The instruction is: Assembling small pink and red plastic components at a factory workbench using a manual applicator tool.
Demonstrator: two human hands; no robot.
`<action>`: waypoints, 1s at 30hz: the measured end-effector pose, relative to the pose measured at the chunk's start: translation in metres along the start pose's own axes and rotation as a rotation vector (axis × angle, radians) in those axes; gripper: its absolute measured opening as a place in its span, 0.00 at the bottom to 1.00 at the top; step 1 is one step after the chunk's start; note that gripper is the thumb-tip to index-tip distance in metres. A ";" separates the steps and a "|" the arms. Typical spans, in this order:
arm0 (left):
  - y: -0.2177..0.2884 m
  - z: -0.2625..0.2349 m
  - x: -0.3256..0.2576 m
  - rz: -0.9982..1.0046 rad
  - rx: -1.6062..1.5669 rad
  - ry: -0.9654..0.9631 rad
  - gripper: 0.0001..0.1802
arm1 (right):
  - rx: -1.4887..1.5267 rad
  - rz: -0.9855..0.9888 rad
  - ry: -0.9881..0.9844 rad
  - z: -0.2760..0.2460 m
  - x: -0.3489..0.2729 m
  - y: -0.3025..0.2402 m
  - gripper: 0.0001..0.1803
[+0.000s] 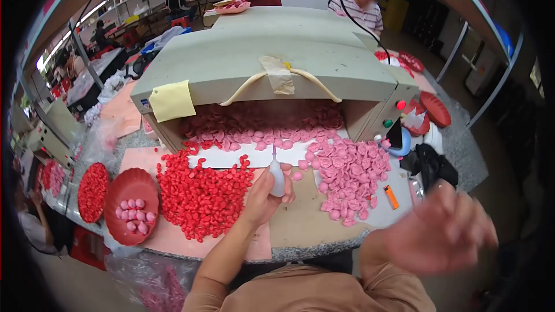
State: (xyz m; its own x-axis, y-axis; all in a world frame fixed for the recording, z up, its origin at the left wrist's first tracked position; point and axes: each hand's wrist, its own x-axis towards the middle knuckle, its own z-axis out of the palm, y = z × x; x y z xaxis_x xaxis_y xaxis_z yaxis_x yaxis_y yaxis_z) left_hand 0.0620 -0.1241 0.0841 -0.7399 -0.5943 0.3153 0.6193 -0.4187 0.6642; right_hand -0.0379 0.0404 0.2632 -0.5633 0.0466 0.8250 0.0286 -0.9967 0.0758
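Note:
My left hand (261, 201) is closed around a small white squeeze bottle (277, 180), which stands upright with its thin purple nozzle pointing up. To its left lies a heap of small glossy red pieces (199, 202). A pile of pink, shell-like pieces and small balls (354, 173) spreads to its right. Out at the right, my right hand (442, 232) is lifted above the table's edge, away from the piles. Motion smears its fingers, so whether they hold anything cannot be made out.
Ahead stands a grey-green metal housing (266, 46) with a wide front opening, pink pieces inside. At left are a red dish (132, 176) with several pink balls and a dish of red pieces (93, 192). An orange lighter (391, 197) lies at right. People sit beyond.

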 end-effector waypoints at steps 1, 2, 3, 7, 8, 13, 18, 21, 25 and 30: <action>0.002 -0.002 -0.003 -0.034 -0.007 -0.034 0.24 | -0.232 0.256 0.009 -0.041 -0.003 0.009 0.05; 0.001 -0.003 -0.007 -0.080 -0.013 -0.065 0.25 | -0.414 0.480 0.116 -0.072 -0.021 0.032 0.09; 0.000 0.001 -0.008 -0.115 -0.063 -0.074 0.26 | -0.405 0.764 0.017 -0.107 -0.037 0.045 0.13; -0.003 -0.005 -0.013 -0.222 -0.162 -0.121 0.26 | -0.453 1.242 -0.068 -0.127 -0.089 0.084 0.21; -0.004 -0.007 -0.013 -0.240 -0.193 -0.129 0.27 | -0.391 1.302 -0.104 -0.130 -0.092 0.090 0.22; -0.008 -0.011 -0.010 -0.284 -0.242 -0.109 0.27 | -0.227 1.316 -0.014 -0.153 -0.099 0.098 0.23; -0.015 -0.009 -0.008 -0.297 -0.123 -0.107 0.28 | -0.239 1.500 -0.034 -0.139 -0.093 0.095 0.20; -0.018 -0.008 -0.006 -0.311 -0.076 -0.112 0.28 | -0.271 1.528 -0.068 -0.148 -0.097 0.096 0.18; -0.020 -0.011 -0.006 -0.329 -0.019 -0.106 0.27 | -0.462 1.407 -0.208 -0.153 -0.101 0.095 0.16; -0.019 -0.013 -0.006 -0.341 0.066 -0.078 0.27 | -0.454 1.413 -0.185 -0.156 -0.106 0.095 0.16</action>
State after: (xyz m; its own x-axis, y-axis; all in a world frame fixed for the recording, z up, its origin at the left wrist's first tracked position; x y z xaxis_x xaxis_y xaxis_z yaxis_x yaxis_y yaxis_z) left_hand 0.0580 -0.1215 0.0610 -0.9205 -0.3726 0.1177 0.3173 -0.5372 0.7815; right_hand -0.1047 -0.0699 0.0955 -0.1791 -0.9757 0.1265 0.1744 -0.1580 -0.9719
